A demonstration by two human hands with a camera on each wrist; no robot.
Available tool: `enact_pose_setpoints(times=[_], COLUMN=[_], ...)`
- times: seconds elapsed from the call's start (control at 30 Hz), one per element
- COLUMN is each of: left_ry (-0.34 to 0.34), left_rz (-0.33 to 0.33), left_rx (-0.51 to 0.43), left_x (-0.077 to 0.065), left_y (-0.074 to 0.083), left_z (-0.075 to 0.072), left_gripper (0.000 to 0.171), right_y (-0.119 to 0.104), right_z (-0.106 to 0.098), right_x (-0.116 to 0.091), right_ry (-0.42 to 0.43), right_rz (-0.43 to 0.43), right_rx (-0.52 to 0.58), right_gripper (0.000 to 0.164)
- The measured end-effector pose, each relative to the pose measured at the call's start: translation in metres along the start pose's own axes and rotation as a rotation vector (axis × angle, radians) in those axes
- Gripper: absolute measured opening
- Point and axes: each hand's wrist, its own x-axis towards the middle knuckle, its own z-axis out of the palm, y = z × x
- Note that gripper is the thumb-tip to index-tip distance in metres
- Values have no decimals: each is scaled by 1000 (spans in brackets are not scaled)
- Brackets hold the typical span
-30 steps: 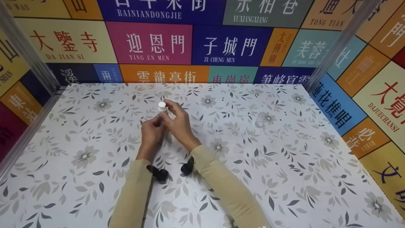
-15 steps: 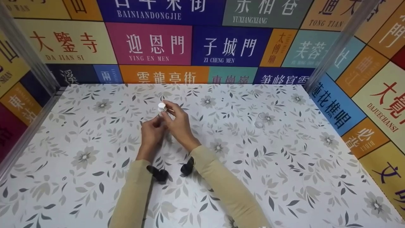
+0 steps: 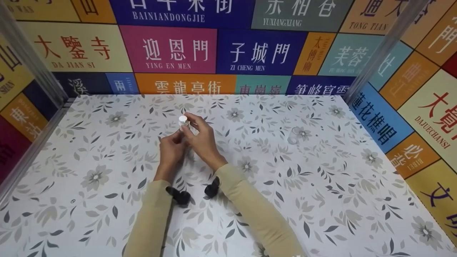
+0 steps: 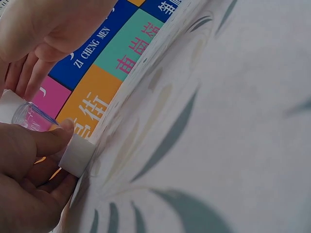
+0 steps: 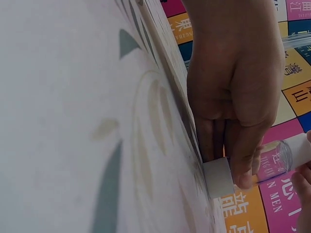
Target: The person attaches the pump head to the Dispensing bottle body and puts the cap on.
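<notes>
In the head view both hands meet on a small clear bottle with a white cap point(image 3: 183, 119). My right hand point(image 3: 204, 140) pinches its upper end between thumb and fingers. Below it, my left hand point(image 3: 172, 150) grips the lower part. The left wrist view shows the clear wall point(image 4: 31, 116) between two white ends, and the left thumb and fingers hold by the white lower end point(image 4: 77, 154), close to the tabletop. In the right wrist view the clear body point(image 5: 273, 162) stands between the hands. Fingers hide much of the bottle.
A clear, cup-like container point(image 3: 293, 135) stands to the right on the floral-patterned table point(image 3: 246, 200). Black wrist cameras point(image 3: 180, 196) sit at both cuffs. Colourful sign-covered panels point(image 3: 171, 50) rise behind the table and at its sides, with clear posts at the corners.
Both hands stay in nearly the same place, holding the bottle. The white cap's look shifts slightly between frames. The clear container has not moved.
</notes>
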Motion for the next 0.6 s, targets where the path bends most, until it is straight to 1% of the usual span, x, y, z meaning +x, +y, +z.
enact_pose_setpoints(times=[0.13, 0.2, 0.4, 0.6], left_ry=[6, 6, -3, -15], left_rz=[22, 33, 28, 19], left_rx=[5, 6, 7, -10], left_x=[0, 0, 0, 0], left_y=[1, 1, 1, -2], left_z=[0, 0, 0, 0], left_gripper=[15, 14, 19, 25], right_y=[0, 1, 0, -1], right_z=[-1, -1, -1, -2], right_x=[0, 0, 0, 1], right_ry=[-6, -7, -7, 0], right_rz=[-6, -10, -3, 9], right_rx=[-5, -6, -16, -12], right_gripper=[38, 37, 37, 39])
